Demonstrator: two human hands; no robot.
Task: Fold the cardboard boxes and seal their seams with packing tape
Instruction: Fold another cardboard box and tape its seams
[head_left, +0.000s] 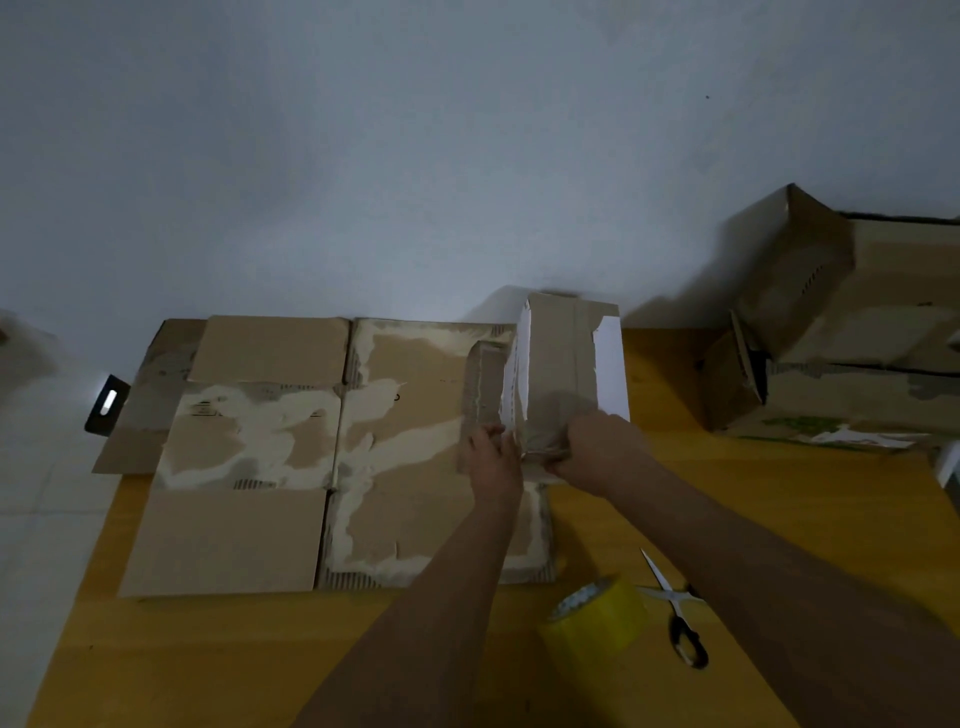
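Observation:
A small cardboard box (558, 358) with white inner faces stands half-folded at the table's far edge. My left hand (493, 457) grips its left flap near the bottom. Just to the right, my right hand (587, 449) holds the crumpled lower edge of the box. A large flattened cardboard box (291, 457), scarred with torn paper, lies beneath and to the left. A yellow roll of packing tape (597, 616) stands near my right forearm, with scissors (675, 608) beside it.
The yellow wooden table (779, 499) runs up to a grey wall. An assembled cardboard box (852, 322) sits at the far right. A small black device (106, 405) lies off the table's left side on the pale floor.

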